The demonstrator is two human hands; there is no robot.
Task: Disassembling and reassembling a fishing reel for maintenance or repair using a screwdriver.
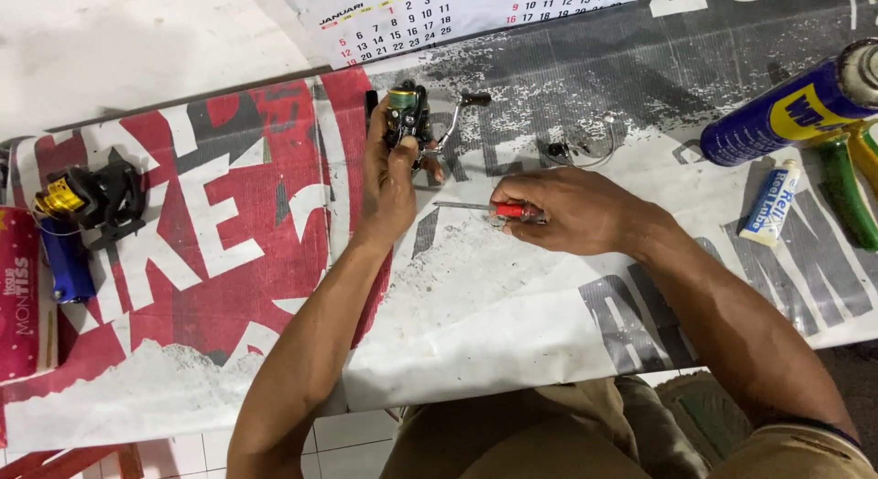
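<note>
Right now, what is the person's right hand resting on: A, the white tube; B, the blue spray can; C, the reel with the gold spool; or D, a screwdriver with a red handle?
D: the right hand lies over a red-handled screwdriver on the printed table cover, while the left hand holds a black fishing reel; the blue spray can and white tube lie untouched to the side.

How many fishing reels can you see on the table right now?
2. One black spinning reel with a green spool is gripped in the left hand; one black reel with a gold spool lies at the table's left end. No others show.
</note>
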